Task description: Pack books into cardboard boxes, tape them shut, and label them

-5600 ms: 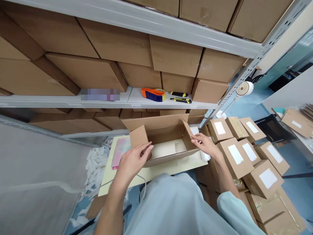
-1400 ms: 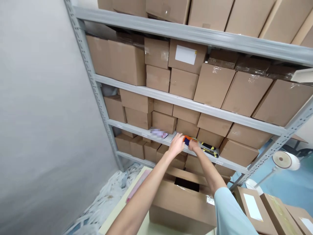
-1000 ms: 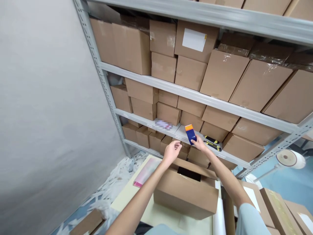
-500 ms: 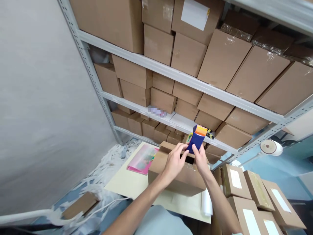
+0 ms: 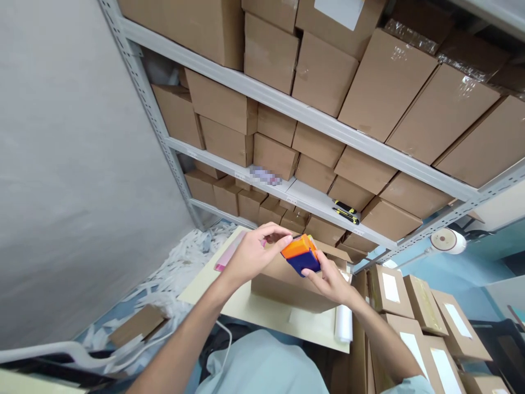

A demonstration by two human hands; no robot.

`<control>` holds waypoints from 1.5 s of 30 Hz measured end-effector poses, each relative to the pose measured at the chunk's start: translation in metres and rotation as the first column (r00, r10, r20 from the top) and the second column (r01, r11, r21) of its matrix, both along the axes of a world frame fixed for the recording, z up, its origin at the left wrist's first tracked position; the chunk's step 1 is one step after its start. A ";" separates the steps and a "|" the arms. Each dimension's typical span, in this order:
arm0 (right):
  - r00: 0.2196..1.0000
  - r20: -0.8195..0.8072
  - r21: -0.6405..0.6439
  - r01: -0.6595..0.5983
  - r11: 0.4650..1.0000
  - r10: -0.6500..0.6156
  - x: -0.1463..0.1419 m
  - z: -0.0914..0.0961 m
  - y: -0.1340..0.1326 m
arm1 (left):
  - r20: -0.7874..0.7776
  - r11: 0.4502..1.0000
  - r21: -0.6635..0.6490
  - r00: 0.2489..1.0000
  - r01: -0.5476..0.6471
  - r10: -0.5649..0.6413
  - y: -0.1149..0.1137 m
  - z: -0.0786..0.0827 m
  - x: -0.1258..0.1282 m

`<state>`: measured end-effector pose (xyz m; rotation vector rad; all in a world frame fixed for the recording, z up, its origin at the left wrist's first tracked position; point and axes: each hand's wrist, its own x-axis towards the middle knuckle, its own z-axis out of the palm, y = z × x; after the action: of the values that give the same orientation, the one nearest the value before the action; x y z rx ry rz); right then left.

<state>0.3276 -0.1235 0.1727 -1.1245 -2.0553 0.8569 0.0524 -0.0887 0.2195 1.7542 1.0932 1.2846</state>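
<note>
A small dark blue packet with an orange upper part [image 5: 302,261] is held up over a cardboard box [image 5: 283,293] on the table. My right hand [image 5: 333,280] grips its right side between thumb and fingers. My left hand [image 5: 258,249] reaches in from the other side, with thumb and bent fingers pinched at the packet's orange left corner. A bit of yellow shows behind the packet; what it belongs to is hidden. I cannot see the box's inside from here.
A pink folder [image 5: 229,251] lies on the pale table [image 5: 229,298], left of the box. A white roll [image 5: 343,324] stands at the right edge. Shelves of cartons rise ahead, with yellow-black cutters [image 5: 346,212] on one. Labelled cartons [image 5: 391,287] are stacked at right.
The packet has come lower and to the left, tilting so its orange end faces me. My left hand has shifted left and up to that end. The view has tipped slightly.
</note>
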 end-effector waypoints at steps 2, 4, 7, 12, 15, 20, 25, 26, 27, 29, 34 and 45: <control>1.000 0.029 0.003 -0.013 1.000 0.013 0.001 -0.001 -0.001 | 0.027 0.998 -0.042 0.999 0.040 -0.038 -0.001 -0.004 -0.002; 0.996 0.078 0.006 -0.031 0.999 0.031 0.003 0.000 -0.001 | 0.063 0.993 -0.094 0.996 0.067 -0.061 0.000 -0.006 -0.002; 0.983 0.170 -0.007 -0.062 0.998 0.062 0.005 0.005 0.001 | 0.117 0.976 -0.201 0.991 0.086 -0.063 0.001 -0.004 -0.003; 0.953 0.290 -0.051 -0.077 0.996 0.088 0.006 0.015 0.003 | 0.162 0.923 -0.349 0.980 0.162 -0.111 0.002 -0.001 -0.005; 0.939 0.325 -0.140 -0.073 0.987 0.116 0.005 0.020 0.004 | 0.196 0.909 -0.373 0.973 0.186 -0.118 0.004 -0.015 -0.007; 0.939 0.316 -0.243 -0.060 0.968 0.137 0.002 0.015 0.014 | 0.305 0.867 -0.453 0.950 0.208 -0.069 0.005 -0.061 -0.001; 0.982 0.124 -0.550 -0.053 0.833 0.145 -0.006 0.013 0.037 | 0.377 0.835 -0.518 0.926 0.183 0.031 0.014 -0.095 0.008; 0.985 0.092 -0.617 -0.056 0.785 0.143 -0.007 0.017 0.043 | 0.379 0.824 -0.537 0.924 0.181 0.044 0.018 -0.098 0.007; 0.986 0.073 -0.678 -0.060 0.732 0.149 -0.006 0.024 0.050 | 0.378 0.816 -0.552 0.924 0.174 0.059 0.023 -0.099 0.004; 0.981 0.076 -0.763 -0.057 0.644 0.178 0.001 0.045 0.065 | 0.375 0.814 -0.567 0.919 0.126 0.119 0.035 -0.096 -0.006; 0.968 0.165 -0.802 0.020 0.597 0.190 0.042 0.105 0.102 | 0.409 0.761 -0.648 0.833 -0.023 0.373 0.059 -0.093 -0.034; 0.939 0.199 -0.854 0.024 0.520 0.282 0.060 0.076 0.150 | 0.496 0.601 -0.788 0.716 0.132 0.492 0.063 -0.142 -0.017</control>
<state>0.3879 0.0270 0.2486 -1.7027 -1.9724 2.0364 0.0356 -0.0261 0.0771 0.4025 1.1444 1.1362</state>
